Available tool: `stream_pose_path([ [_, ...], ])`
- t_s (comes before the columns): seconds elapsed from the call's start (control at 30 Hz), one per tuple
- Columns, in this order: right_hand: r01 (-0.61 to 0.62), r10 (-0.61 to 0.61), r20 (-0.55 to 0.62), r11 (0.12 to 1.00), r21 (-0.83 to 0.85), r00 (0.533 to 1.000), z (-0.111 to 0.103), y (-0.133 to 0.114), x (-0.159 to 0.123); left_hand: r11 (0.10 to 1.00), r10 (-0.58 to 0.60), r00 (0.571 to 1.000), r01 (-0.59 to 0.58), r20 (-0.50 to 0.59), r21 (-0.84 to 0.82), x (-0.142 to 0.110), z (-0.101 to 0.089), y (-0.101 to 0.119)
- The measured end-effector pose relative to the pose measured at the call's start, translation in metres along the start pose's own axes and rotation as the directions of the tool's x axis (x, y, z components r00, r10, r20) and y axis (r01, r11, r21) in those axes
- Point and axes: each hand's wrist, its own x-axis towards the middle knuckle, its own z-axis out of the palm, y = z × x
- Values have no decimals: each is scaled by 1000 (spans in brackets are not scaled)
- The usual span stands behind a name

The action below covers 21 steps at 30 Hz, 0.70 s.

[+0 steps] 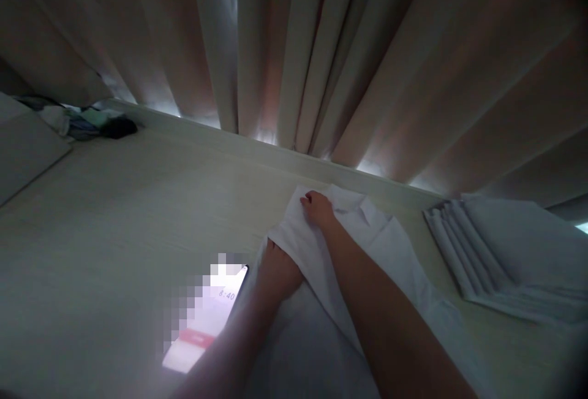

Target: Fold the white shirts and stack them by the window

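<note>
A white shirt [367, 233] lies spread on the pale surface in front of me, with what looks like its collar at the far end. One side of it is folded over in a loose flap. My left hand [281, 269] is at the flap's left edge, closed on the fabric, its fingertips partly covered by the cloth. Farther forward, my right hand [318, 208] has its fingers curled on the shirt near its far left corner. My right forearm crosses over the shirt. Beside my left forearm lies a lit phone [214, 319], partly blurred out.
A stack of folded white cloths [514, 252] stands to the right. Long curtains [275, 49] hang behind the raised back edge [275, 154] of the surface. At the far left are a heap of crumpled clothes [92, 122] and a flat pale panel [27, 148].
</note>
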Motion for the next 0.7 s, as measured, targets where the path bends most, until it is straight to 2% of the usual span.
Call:
stream_pose_path([
  [0.1, -34, 34, 8, 999, -20, 999, 4, 3, 6, 1000, -4, 1000, 4, 4, -27, 2, -5, 1],
  [0.23, -51, 51, 13, 998, -38, 999, 6, 11, 1, 998, -40, 999, 40, 9, -38, 4, -10, 3],
  [0.4, -17, 16, -26, 998, -61, 1000, 2, 10, -8, 997, -36, 999, 35, -21, -76, -4, -13, -2],
  [0.5, 136, -142, -65, 986, -96, 988, -6, 8, -9, 998, -21, 998, 24, 51, -64, -17, -22, -3],
  [0.57, 250, -256, -46, 962, -112, 966, -10, 6, -9, 998, -36, 995, 40, 97, -47, -23, -29, -1],
  [0.63, 345, -347, 6, 931, -117, 938, -11, 2, -9, 997, -76, 995, 77, 60, -20, -22, -32, 3],
  [0.7, 423, -418, 72, 898, -120, 906, -8, -2, -10, 991, -134, 990, 135, -43, 23, -15, -28, 6],
])
